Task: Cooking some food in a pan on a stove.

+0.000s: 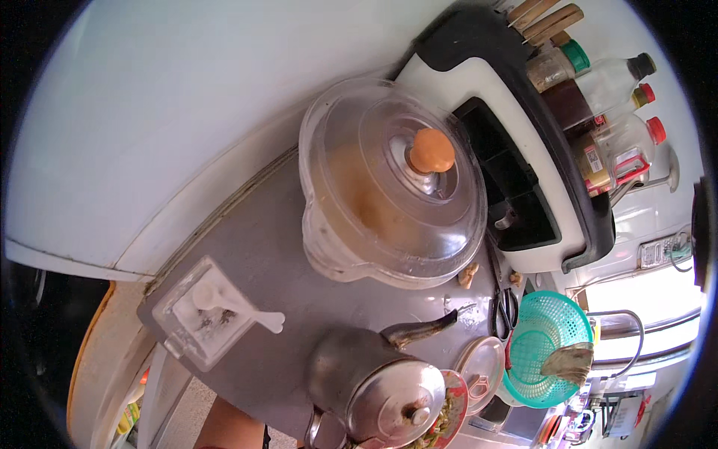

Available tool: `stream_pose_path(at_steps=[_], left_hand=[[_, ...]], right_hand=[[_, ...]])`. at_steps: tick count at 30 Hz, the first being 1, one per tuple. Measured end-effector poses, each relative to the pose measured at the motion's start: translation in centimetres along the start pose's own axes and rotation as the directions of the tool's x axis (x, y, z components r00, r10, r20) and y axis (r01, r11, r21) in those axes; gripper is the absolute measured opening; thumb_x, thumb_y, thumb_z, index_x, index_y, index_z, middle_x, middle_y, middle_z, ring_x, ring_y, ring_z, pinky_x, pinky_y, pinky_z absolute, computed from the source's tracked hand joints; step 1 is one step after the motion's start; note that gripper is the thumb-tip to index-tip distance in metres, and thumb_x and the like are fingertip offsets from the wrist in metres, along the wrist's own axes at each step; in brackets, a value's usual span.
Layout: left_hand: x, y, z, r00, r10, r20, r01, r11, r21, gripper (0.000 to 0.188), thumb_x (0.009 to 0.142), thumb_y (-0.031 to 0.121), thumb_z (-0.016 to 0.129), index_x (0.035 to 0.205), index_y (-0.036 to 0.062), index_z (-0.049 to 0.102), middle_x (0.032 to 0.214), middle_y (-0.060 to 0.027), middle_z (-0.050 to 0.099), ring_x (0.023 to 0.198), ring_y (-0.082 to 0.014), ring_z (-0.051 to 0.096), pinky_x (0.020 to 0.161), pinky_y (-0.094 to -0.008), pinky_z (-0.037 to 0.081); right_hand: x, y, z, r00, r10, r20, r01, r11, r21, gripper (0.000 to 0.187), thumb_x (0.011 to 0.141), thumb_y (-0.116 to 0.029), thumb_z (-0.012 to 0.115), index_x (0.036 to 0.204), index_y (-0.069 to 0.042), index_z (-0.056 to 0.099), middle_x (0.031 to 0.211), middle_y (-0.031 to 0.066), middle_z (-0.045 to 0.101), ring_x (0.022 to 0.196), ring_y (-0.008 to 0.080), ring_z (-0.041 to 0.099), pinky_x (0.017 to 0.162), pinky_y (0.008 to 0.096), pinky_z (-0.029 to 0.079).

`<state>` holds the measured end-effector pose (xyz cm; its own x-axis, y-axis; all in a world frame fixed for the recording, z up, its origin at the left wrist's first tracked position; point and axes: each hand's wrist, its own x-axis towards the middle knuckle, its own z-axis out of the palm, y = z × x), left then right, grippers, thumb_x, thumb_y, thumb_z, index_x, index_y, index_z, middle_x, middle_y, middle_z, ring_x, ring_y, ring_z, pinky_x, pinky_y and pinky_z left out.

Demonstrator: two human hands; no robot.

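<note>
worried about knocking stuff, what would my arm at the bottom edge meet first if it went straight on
Probably the metal kettle, just ahead to its right; the clear box with the white spoon lies left. Only the forearm shows, so uncertain.

a: head cam, one view only. looks steeply down on a grey counter (299,329), scene rolled so the white wall (164,112) fills upper left.

b: how near?

a: close. lidded glass pot (393,183) sits mid-frame and large; metal kettle (378,385) at the lower edge, right under the lens.

b: hands?

a: neither hand shows clearly, just a sliver of bare skin (232,426) at the bottom edge, left of the kettle.

b: edges?

a: heavy fisheye bend; bottle rack (598,112) curls into the upper right, green basket (550,348) lower right.
</note>
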<state>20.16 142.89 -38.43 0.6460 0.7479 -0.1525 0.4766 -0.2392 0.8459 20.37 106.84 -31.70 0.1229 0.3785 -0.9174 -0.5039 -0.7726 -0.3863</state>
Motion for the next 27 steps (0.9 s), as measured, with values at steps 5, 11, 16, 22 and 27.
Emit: stream_pose_path(at_steps=[5, 11, 16, 22, 27], left_hand=[[0.3, 0.0, 0.4, 1.000, -0.005, 0.005, 0.005, 1.000, 0.016, 0.039, 0.082, 0.009, 0.062, 0.120, 0.0000, 0.055, 0.118, -0.0213, 0.058, 0.112, -0.0295, 0.055, 0.092, -0.0406, 0.045], [0.7, -0.1, 0.7, 1.000, -0.012, 0.011, 0.012, 1.000, 0.025, 0.040, 0.082, 0.009, 0.062, 0.120, 0.0000, 0.055, 0.119, -0.0216, 0.057, 0.113, -0.0301, 0.054, 0.093, -0.0409, 0.044], [0.9, -0.2, 1.0, 1.000, -0.015, 0.014, 0.015, 1.000, 0.026, 0.040, 0.082, 0.009, 0.062, 0.120, 0.0001, 0.055, 0.120, -0.0218, 0.057, 0.114, -0.0306, 0.053, 0.094, -0.0411, 0.043], [1.1, -0.4, 1.3, 1.000, -0.009, 0.012, 0.009, 1.000, 0.027, 0.040, 0.082, 0.009, 0.062, 0.120, 0.0001, 0.055, 0.121, -0.0220, 0.056, 0.115, -0.0312, 0.052, 0.095, -0.0414, 0.043], [1.0, -0.4, 1.3, 1.000, -0.001, 0.014, 0.001, 0.999, 0.032, 0.040, 0.081, 0.009, 0.062, 0.120, 0.0001, 0.055, 0.122, -0.0223, 0.055, 0.117, -0.0316, 0.051, 0.096, -0.0416, 0.042]], right_hand=[[0.7, -1.0, -0.4, 0.999, -0.002, -0.032, 0.003, 1.000, 0.024, 0.055, 0.091, -0.028, 0.063, 0.137, -0.006, 0.042, 0.128, 0.0120, 0.053, 0.117, 0.0177, 0.050, 0.094, 0.0329, 0.045], [1.2, -1.4, -0.8, 0.999, -0.003, -0.052, 0.005, 0.999, 0.037, 0.055, 0.091, -0.029, 0.063, 0.137, -0.005, 0.042, 0.127, 0.0122, 0.054, 0.116, 0.0181, 0.051, 0.093, 0.0332, 0.045], [1.4, -1.6, -1.0, 0.998, -0.007, -0.061, 0.009, 0.999, 0.041, 0.055, 0.092, -0.030, 0.062, 0.136, -0.004, 0.042, 0.126, 0.0125, 0.054, 0.115, 0.0185, 0.052, 0.093, 0.0335, 0.046], [1.7, -1.3, -1.2, 0.997, -0.003, -0.071, 0.005, 0.999, 0.037, 0.055, 0.092, -0.030, 0.062, 0.136, -0.003, 0.043, 0.125, 0.0127, 0.055, 0.114, 0.0189, 0.053, 0.092, 0.0338, 0.046], [1.7, -1.3, -1.2, 0.997, -0.008, -0.073, 0.011, 0.999, 0.035, 0.056, 0.092, -0.031, 0.062, 0.135, -0.002, 0.043, 0.124, 0.0129, 0.056, 0.113, 0.0192, 0.053, 0.092, 0.0340, 0.046]])
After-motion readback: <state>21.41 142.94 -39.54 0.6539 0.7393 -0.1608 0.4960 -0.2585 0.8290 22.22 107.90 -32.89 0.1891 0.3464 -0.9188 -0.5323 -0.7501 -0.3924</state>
